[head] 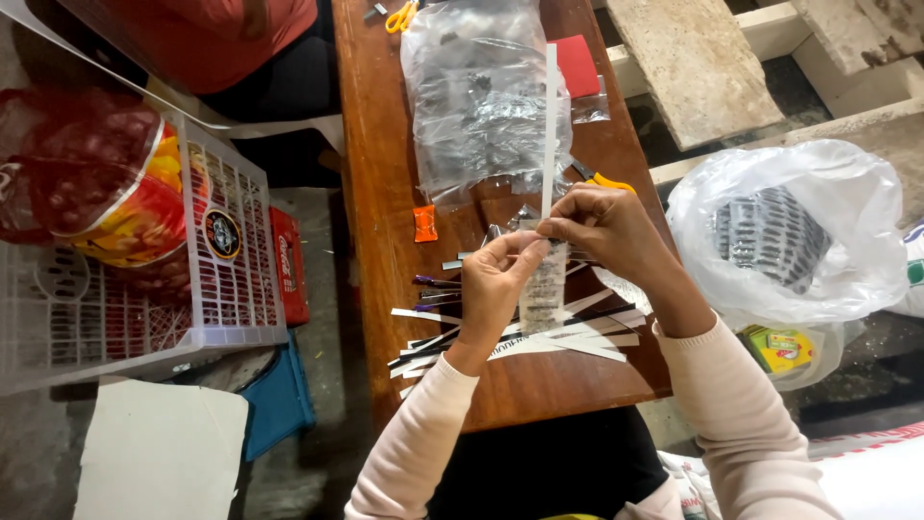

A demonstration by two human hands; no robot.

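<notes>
We hold a small clear packet [545,289] above the near part of the long wooden table [385,193]. Our left hand [496,284] pinches the packet's upper left edge between thumb and forefinger; our right hand [606,231] closes its fingertips on the top, together with a thin, stiff white strip [550,125] that stands upright from the packet. The packet is glossy film with small dark pieces showing through.

Flat white paper strips [577,342] lie scattered on the table under our hands. Farther up the table sits a crinkled transparent bag [481,96] of grey contents. Just left of our hands lies a small orange sachet [424,223]. Off the table's right edge is a white plastic bag [847,221]; off its left edge, a white lattice basket [231,289].
</notes>
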